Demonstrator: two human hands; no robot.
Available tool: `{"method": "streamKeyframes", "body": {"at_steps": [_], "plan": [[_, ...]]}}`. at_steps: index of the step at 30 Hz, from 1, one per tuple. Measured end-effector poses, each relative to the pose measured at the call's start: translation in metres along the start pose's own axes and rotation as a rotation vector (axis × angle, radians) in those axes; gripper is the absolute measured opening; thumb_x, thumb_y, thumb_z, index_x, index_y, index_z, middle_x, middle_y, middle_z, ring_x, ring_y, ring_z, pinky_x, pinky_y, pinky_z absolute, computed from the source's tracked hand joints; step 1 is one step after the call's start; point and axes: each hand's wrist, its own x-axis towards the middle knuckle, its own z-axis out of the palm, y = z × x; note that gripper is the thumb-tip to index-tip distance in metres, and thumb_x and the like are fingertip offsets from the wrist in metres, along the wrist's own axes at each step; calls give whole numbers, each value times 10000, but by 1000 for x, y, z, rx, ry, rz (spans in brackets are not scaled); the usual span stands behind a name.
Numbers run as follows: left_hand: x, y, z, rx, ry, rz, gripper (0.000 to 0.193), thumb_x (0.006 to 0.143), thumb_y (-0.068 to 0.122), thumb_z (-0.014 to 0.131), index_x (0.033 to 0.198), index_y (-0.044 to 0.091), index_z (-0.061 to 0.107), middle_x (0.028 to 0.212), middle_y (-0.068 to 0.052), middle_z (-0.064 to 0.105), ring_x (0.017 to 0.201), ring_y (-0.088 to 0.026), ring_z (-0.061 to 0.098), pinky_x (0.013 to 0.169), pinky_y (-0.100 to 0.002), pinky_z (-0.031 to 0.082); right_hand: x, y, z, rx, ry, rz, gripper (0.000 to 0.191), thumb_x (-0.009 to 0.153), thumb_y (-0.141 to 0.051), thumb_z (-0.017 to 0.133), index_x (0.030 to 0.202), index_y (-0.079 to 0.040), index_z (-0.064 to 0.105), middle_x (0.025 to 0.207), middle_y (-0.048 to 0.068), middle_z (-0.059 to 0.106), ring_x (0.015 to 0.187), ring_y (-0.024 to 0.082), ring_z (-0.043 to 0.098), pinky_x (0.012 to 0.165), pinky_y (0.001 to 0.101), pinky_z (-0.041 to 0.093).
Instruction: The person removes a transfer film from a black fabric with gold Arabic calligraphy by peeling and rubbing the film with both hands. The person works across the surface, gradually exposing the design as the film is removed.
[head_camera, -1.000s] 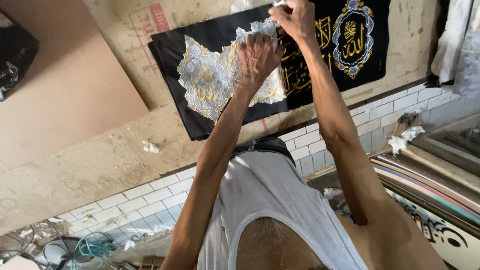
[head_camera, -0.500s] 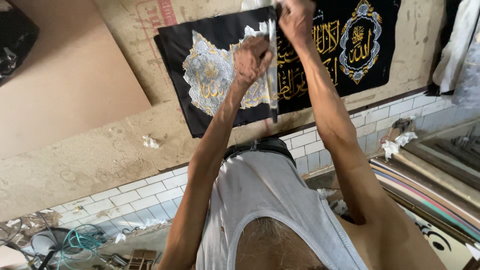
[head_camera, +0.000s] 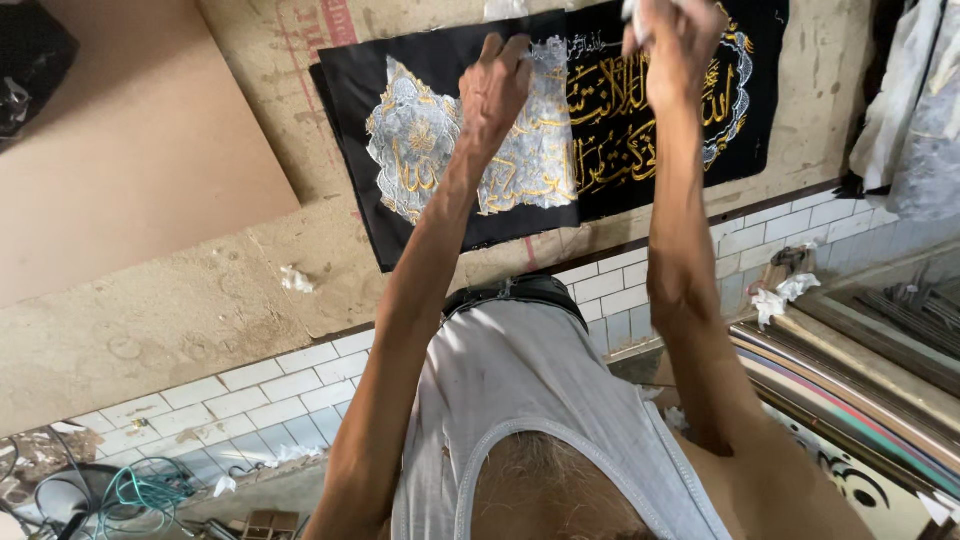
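Head view, reported from the wearer outward, with the black embroidered cloth (head_camera: 540, 130) as the reference. Nearest the camera is the person's white sleeveless vest (head_camera: 530, 400), with both bare arms stretched out over a white-tiled edge (head_camera: 300, 385) to the worn tabletop (head_camera: 180, 320). The cloth lies flat on that tabletop, well beyond the vest. The left hand (head_camera: 497, 90) rests on the middle of the cloth, fingers bent and pressed down onto a thin whitish backing sheet (head_camera: 440, 150) that covers the gold embroidery on the cloth's left portion; whether it pinches the sheet or merely pins it cannot be told. The right hand (head_camera: 675, 45) is raised above the cloth's right portion, closed in a fist around a scrap of white material (head_camera: 635, 10) that runs out of the top of the frame. Judged from how the cloth lies, the right portion shows clean gold lettering (head_camera: 620, 130) with no sheet over it, so that part appears done; the left portion remains covered, so roughly half is left. A small white scrap (head_camera: 297, 280) lies on the tabletop left of the cloth, toward the wearer. A large brown board (head_camera: 130, 150) lies further left of the cloth. Right of the cloth, framed pieces (head_camera: 850, 360) are stacked, with pale wrapped goods (head_camera: 920, 120) beyond them.
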Motion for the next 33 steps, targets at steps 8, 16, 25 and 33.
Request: {"method": "streamKeyframes", "body": {"at_steps": [8,16,25,33], "plan": [[-70,8,29,10,-104,329,108,908,203,615,941,135,693,630,20,593,451,-147,500,374,-315,394,-174,19,-37,488,171,463,249,995,-120,757,1114,65,640,980,131,664,751,165,672,610,300,583],[-203,132,48,-165,-653,789,322,791,165,748,1111,182,711,1307,-69,665,1288,-223,607,1046,-415,522,-319,61,-118,1726,139,799,292,1005,-131,619,1215,72,623,1021,107,696,616,191,638,442,273,482],[-136,-26,-52,108,-370,298,705,829,44,585,1513,14,418,1559,-170,459,1496,-334,390,1271,-429,410,-363,77,-225,-369,514,409,227,861,-78,781,1059,-3,699,1000,124,658,874,255,634,693,337,499],[-51,-82,-166,61,-164,177,1214,717,301,962,1599,-46,204,1525,-223,508,1428,-386,450,1210,-498,327,-185,4,-34,68,-76,107,396,910,-65,782,1291,-25,680,1253,143,710,1073,231,752,895,321,670]]}}
